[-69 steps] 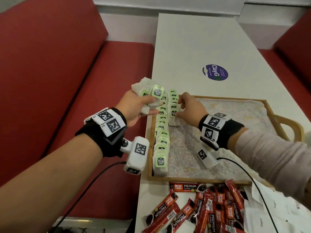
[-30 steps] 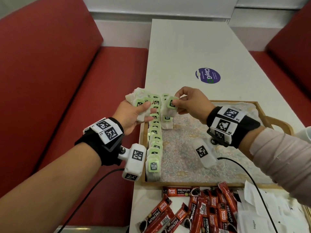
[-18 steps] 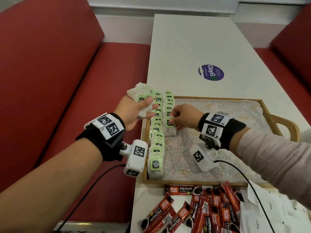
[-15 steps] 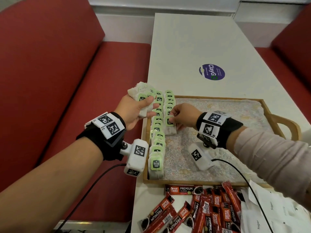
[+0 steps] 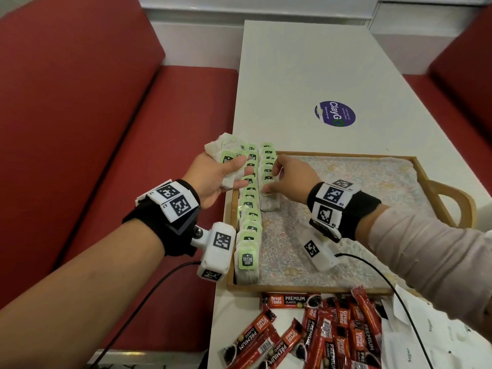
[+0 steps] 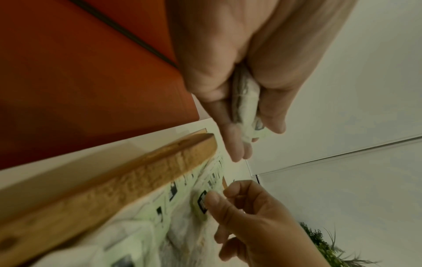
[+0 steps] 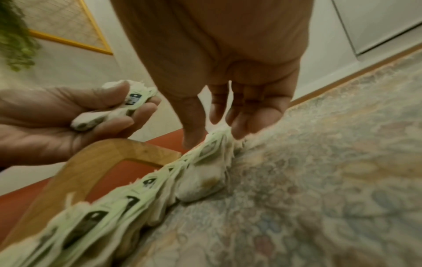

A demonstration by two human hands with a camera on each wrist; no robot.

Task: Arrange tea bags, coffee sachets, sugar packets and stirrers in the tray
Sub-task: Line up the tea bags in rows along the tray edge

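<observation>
Left hand (image 5: 213, 179), fingers curled round a bunch of white green-tagged tea bags (image 5: 226, 155), hovers beside the wooden tray (image 5: 346, 155); right hand (image 5: 288, 179) pinches the nearest tea bag (image 5: 269, 202) of the shorter row inside it.

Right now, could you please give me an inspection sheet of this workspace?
Surface: white table, purple round sticker.
Job's things: wooden tray, cloth-lined; two rows of tea bags at its left; coffee sachets and white sugar packets on table, nearer.
Clutter: nothing seen.
Grips: left hand holds tea bag bundle; right hand pinches row's nearest tea bag.
Cables: black wrist cables.
Surroundings: red benches.
</observation>
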